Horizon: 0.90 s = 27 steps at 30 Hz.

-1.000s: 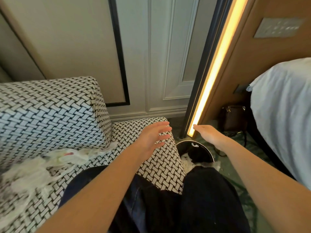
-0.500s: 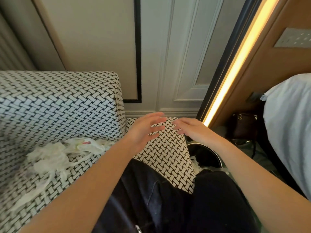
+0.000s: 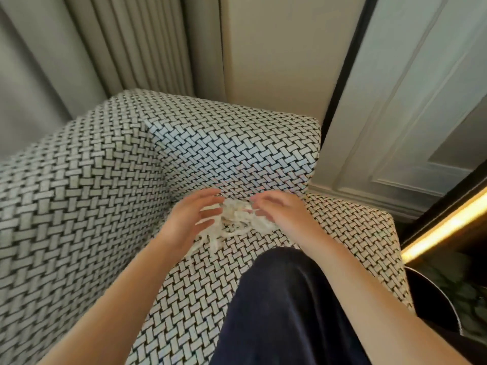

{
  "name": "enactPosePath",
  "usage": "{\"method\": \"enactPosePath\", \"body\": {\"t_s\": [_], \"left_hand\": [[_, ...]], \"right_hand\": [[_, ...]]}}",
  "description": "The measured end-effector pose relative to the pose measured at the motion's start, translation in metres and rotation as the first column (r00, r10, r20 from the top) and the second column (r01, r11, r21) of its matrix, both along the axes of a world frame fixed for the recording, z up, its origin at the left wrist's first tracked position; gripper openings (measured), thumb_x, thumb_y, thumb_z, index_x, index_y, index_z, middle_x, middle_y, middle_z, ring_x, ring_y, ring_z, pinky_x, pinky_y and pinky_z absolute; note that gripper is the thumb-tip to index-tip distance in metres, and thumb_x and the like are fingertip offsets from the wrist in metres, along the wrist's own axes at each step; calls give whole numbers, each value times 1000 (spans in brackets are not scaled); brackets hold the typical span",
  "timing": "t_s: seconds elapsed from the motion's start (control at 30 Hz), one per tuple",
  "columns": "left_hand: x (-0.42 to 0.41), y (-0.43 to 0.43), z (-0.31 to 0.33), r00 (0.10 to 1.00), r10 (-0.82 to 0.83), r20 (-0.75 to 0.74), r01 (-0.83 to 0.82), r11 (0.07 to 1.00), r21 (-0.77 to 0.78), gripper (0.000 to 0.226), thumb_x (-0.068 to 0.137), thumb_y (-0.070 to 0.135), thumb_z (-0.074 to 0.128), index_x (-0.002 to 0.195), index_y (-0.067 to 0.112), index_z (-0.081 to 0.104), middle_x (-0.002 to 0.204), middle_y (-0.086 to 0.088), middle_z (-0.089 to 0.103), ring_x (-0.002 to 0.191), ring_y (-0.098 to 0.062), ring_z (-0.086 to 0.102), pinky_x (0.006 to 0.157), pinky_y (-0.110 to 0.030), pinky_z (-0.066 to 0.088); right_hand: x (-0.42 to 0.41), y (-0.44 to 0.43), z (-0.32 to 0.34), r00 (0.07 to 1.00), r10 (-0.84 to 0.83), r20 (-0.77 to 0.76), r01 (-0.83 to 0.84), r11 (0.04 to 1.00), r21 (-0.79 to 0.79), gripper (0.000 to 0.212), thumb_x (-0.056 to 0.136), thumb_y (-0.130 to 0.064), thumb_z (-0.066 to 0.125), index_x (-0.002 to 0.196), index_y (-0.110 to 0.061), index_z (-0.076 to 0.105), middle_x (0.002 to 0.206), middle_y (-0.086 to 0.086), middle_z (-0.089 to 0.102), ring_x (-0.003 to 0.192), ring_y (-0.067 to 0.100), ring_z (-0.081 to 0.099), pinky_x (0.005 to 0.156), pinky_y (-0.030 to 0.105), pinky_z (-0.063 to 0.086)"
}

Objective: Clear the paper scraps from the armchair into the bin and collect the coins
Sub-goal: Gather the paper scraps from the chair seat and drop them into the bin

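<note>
- The left hand (image 3: 190, 219) is open, with its fingers spread and only slightly bent. Its fingertips reach the left edge of the paper scraps (image 3: 235, 219).
- The right hand (image 3: 279, 212) lies palm down over the right side of the same heap, fingers bent down onto the paper. The blur hides whether they pinch any of it.
- The paper scraps are a loose white tangle of thin strips between the two hands. They lie on the seat, just in front of the backrest, and a few strands trail toward the person.
- The armchair (image 3: 87, 196) is covered in a black-and-white basket-weave cloth. Its broad left arm and low back enclose the seat.
- A leg in dark trousers (image 3: 286, 312) rests on the front of the seat, between the forearms.
- The bin (image 3: 432, 306), dark and round, stands on the floor just beside the armchair's right side, and only part of it is in view.
- A glowing yellow light strip (image 3: 445, 227) runs above the bin.
- A pleated curtain (image 3: 126, 46) hangs behind the chair, next to a pale panelled wall (image 3: 411, 101).
</note>
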<state>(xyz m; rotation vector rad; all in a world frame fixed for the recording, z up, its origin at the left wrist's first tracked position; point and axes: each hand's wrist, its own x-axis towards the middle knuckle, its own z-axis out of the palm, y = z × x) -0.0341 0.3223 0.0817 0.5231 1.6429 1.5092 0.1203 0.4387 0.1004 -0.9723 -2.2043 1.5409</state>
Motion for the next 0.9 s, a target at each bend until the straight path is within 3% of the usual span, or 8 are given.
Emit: {"method": "enactPosePath", "body": {"t_s": [0.1,0.23,0.33,0.4,0.5,0.67,0.77,0.9], "left_hand": [[-20,-28,-15,994,105,-14,-106,993,-59,20,94,22,52,111,24,63,108,6,70,105,-18,62,94,-36,47],[-29,-53,-32,971,233,58,-225,968,-111,20,93,17,54,109,21,65,110,2,69,106,-21,61,97,-38,45],[-27,-65,-45,951,298,82,-284,947,-151,20,92,17,55,107,22,66,110,3,68,105,-20,61,97,-38,46],[-22,-70,-53,940,335,63,-319,929,-188,19,91,15,56,106,22,66,111,3,67,104,-18,61,93,-35,47],[-15,-76,-64,911,401,94,-373,901,-222,19,93,16,54,106,21,66,109,2,67,103,-18,62,86,-30,47],[-12,-82,-70,902,425,74,-397,885,-244,19,90,16,57,106,19,66,111,1,66,101,-18,62,98,-39,45],[-15,-86,-69,900,432,58,-407,880,-245,17,93,16,54,102,22,67,111,2,66,101,-18,63,98,-40,46],[-20,-88,-67,881,469,66,-444,867,-227,18,93,14,53,103,22,66,108,1,68,101,-19,62,96,-38,46]], "right_hand": [[-35,-16,-17,1000,27,0,-27,999,-33,21,95,-25,51,110,-19,64,106,-8,66,98,7,62,86,21,48],[-69,-29,-52,997,59,42,-61,996,58,24,96,-17,47,113,-15,63,118,-5,62,93,0,56,82,15,45],[-81,-32,-71,976,143,165,-179,957,229,28,95,-15,47,120,-20,59,129,-2,56,117,10,51,100,26,40],[-82,-36,-79,909,251,333,-354,886,298,36,96,-24,46,131,-29,51,143,3,44,135,21,34,110,38,26],[-85,-44,-88,720,365,590,-579,785,220,49,98,-42,38,144,-46,24,158,12,6,145,33,2,114,52,11],[-89,-48,-102,577,374,726,-705,678,211,56,98,-44,35,149,-39,11,159,5,-11,145,32,-9,115,52,5],[-90,-47,-106,612,350,709,-686,681,255,60,98,-42,37,151,-24,15,160,0,2,146,28,0,117,49,10],[-91,-46,-95,802,334,496,-505,822,263,50,99,-36,40,144,-15,38,155,3,27,141,22,26,114,39,25]]}}
